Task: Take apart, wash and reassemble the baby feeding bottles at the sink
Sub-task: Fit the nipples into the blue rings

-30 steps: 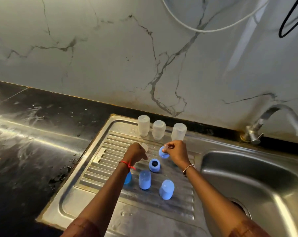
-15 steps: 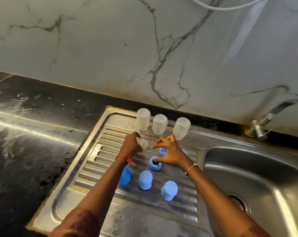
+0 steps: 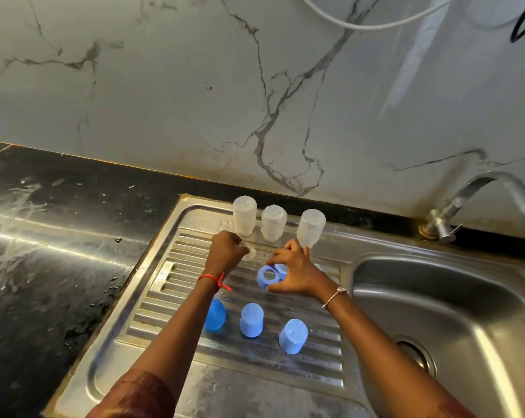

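Head view: both hands were over the ribbed draining board [image 3: 176,297] beside the sink. The right hand [image 3: 299,276] pinched a blue collar ring [image 3: 268,276] by its rim, thumb on the near edge and fingers curled over the far one. The ring was tipped so its open hole faced up toward the camera.

Just to the left, the left hand [image 3: 225,251] was bunched tight, fingers curled round a clear teat [image 3: 249,253] that poked out on the side facing the ring. The teat was small and see-through, so which end pointed where could not be told.

That was the relation that counted: teat on the left, ring on the right, near each other but apart, at much the same depth. The likely next move was to seat the teat in the ring. Either hand had only a short sideways trip, and the teat's axis would need to line up with the ring's hole.

Beyond the fingers, three clear bottles [image 3: 273,220] stood neck down in a row at the back edge. The rightmost leaned, just behind the right hand; whether they touched could not be told. Nearer the person, three blue caps [image 3: 251,319] sat on the ribs, apart from both hands. More blue showed behind the right hand, probably further rings. The basin [image 3: 436,297] and tap [image 3: 481,188] lay to the right, the black table [image 3: 44,236] to the left.
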